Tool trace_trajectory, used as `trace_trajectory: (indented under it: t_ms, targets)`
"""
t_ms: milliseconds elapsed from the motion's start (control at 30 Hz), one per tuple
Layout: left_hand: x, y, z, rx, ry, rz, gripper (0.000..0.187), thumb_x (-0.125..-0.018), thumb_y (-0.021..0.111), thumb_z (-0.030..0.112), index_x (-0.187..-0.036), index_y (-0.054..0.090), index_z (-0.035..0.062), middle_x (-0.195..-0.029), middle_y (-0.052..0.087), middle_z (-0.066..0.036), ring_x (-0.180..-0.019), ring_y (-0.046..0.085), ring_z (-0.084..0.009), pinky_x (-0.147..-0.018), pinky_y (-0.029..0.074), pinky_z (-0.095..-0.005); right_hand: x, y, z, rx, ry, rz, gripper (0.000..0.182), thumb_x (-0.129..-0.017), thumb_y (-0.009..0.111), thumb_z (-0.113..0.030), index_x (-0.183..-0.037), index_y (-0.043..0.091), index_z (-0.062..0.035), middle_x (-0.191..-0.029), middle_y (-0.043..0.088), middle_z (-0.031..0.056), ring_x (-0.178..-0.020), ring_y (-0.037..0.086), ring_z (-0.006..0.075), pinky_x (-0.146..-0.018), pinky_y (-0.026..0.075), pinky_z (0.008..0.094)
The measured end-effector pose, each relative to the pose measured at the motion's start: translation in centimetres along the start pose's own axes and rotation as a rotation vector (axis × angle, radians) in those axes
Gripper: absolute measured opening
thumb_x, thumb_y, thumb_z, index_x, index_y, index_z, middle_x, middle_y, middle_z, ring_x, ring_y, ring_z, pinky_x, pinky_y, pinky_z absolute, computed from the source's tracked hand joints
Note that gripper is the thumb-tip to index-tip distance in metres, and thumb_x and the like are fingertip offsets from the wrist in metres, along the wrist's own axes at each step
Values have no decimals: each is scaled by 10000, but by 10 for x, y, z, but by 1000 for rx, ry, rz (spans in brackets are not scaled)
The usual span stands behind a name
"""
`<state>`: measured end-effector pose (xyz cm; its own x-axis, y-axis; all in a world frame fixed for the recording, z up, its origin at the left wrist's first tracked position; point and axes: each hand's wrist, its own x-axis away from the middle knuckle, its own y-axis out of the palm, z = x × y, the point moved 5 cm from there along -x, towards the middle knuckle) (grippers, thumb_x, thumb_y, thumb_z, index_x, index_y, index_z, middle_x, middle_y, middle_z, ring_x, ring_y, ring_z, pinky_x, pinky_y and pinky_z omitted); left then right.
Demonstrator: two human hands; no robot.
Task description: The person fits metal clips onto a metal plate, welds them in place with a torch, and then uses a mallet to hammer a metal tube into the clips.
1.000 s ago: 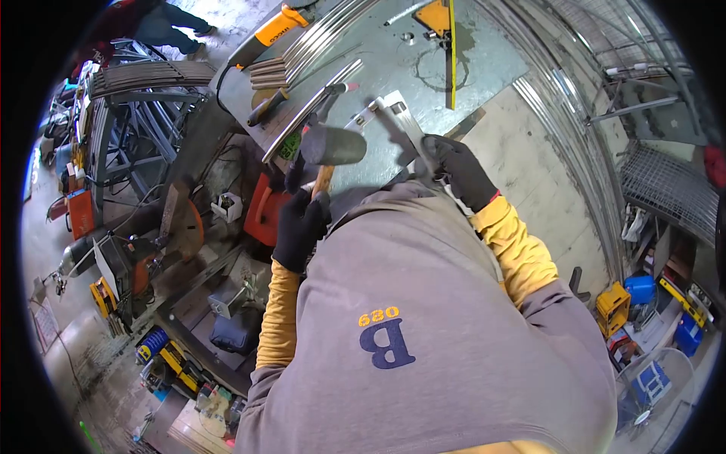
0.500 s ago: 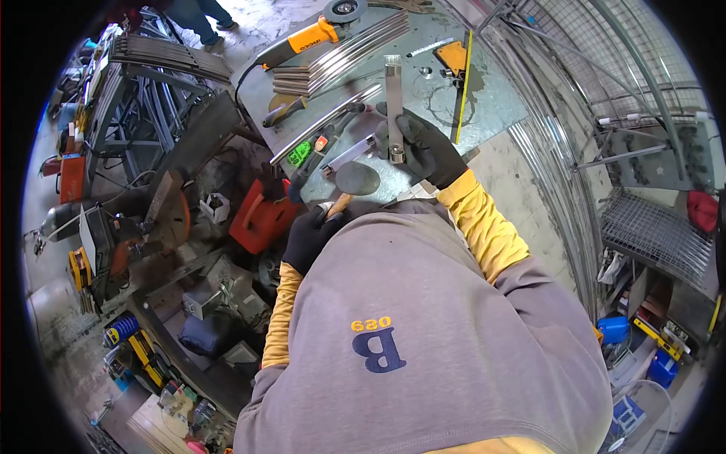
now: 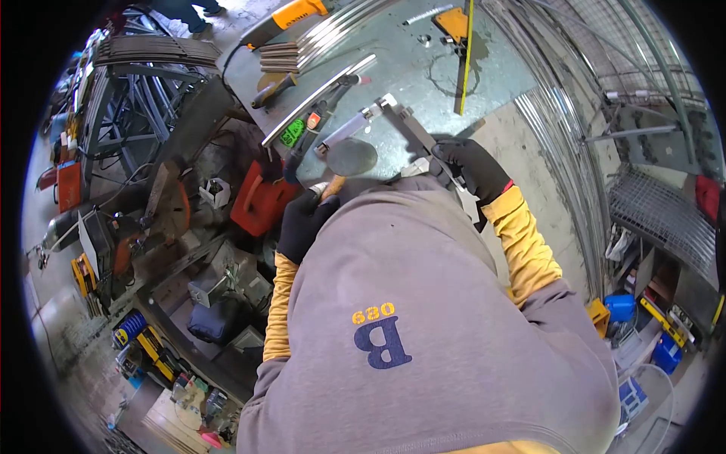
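Note:
My left hand [image 3: 304, 224], in a black glove, is wrapped round the wooden handle of a mallet [image 3: 352, 158] whose dark round head is over the near edge of the metal table [image 3: 412, 57]. In a black glove too, my right hand [image 3: 475, 168] grips the near end of a flat metal bar [image 3: 411, 127], which slants up and left. A shorter metal piece [image 3: 349, 129] lies left of the bar, its upper end close to the bar's far end. Left of that are a green tape measure [image 3: 293, 133] and a dark tool.
An orange angle grinder [image 3: 281, 23], metal rods [image 3: 333, 34], an orange square-shaped tool [image 3: 452, 24] and a yellow strip [image 3: 466, 60] lie on the table. A red container [image 3: 261, 198] stands left below it. Long metal profiles [image 3: 563, 144] run along the right. A person's legs [image 3: 184, 10] show at the top left.
My right hand has moved right and slightly down, and the bar has gone from nearly upright in view to slanting. The mallet has shifted slightly left and up. The view has shifted too.

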<state>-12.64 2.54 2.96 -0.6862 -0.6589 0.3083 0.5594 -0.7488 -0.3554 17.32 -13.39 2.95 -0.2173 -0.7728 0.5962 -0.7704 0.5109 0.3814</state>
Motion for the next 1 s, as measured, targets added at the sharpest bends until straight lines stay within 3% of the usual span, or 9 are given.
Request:
trace_trajectory:
  t_ms: [100,200,300,367,467,500,567,900,1000]
  targets:
    - [-1,-4,19,-10,-47,-53,354,-990,672,150,-1275,676,-59,-958,734,-49,-877,633,-88,-801,539,-298,9,-26,34,338,157,46,339,-1030,647,-333,-1130,802,-48,-734,648,-24,-635,585,89,-555,437,252]
    - [-11,-4,19,-23,26,-53,351,-977,639,108,-1293,667,-42,-970,752,-91,-860,659,-99,-787,543,-294,10,-27,36,484,122,85,332,-1010,643,-340,-1095,798,-59,-763,663,-7,-657,592,94,-638,474,275]
    - [-28,4,40,-78,80,-59,314,-956,656,91,-1240,684,-39,-922,750,-149,-821,701,-141,-767,548,-301,16,-23,34,419,200,146,319,-1026,635,-332,-1051,785,-51,-744,652,6,-614,585,122,-593,464,292]
    - [-38,13,72,-318,337,-34,305,-935,706,119,-1201,704,-30,-874,743,-192,-766,740,-234,-729,557,-335,11,-28,38,382,213,129,331,-1037,628,-331,-996,770,-35,-749,661,22,-610,597,147,-577,468,304]
    - [-54,27,96,-496,385,-71,298,-931,739,188,-1164,728,2,-818,724,-198,-738,737,-332,-686,554,-393,12,-27,35,438,208,163,336,-1040,620,-323,-983,766,-26,-753,666,27,-619,608,142,-579,477,310]
    - [-57,31,104,-499,386,-75,298,-931,739,188,-1164,728,2,-818,724,-198,-738,737,-332,-686,554,-393,10,-26,38,433,208,165,336,-1040,620,-323,-983,766,-26,-753,666,27,-619,608,142,-579,477,310]
    - [-64,41,114,-588,396,-111,296,-937,743,273,-1108,740,31,-820,716,-209,-747,717,-391,-657,539,-456,7,-29,44,463,214,198,313,-1047,578,-261,-1217,789,-105,-697,620,-8,-546,560,103,-525,446,282]
    - [-74,48,115,-645,442,-96,296,-940,735,336,-1020,732,51,-748,681,-214,-708,698,-414,-619,526,-484,-8,-41,55,665,-32,51,347,-1060,557,-307,-1259,789,-143,-704,626,-14,-541,547,91,-516,445,276]
    - [-81,53,105,-615,424,-157,305,-937,742,343,-1022,737,50,-750,683,-211,-692,696,-409,-611,524,-480,-4,-42,54,444,230,115,358,-1065,559,-340,-1279,775,-150,-694,618,-18,-526,532,84,-483,427,268]
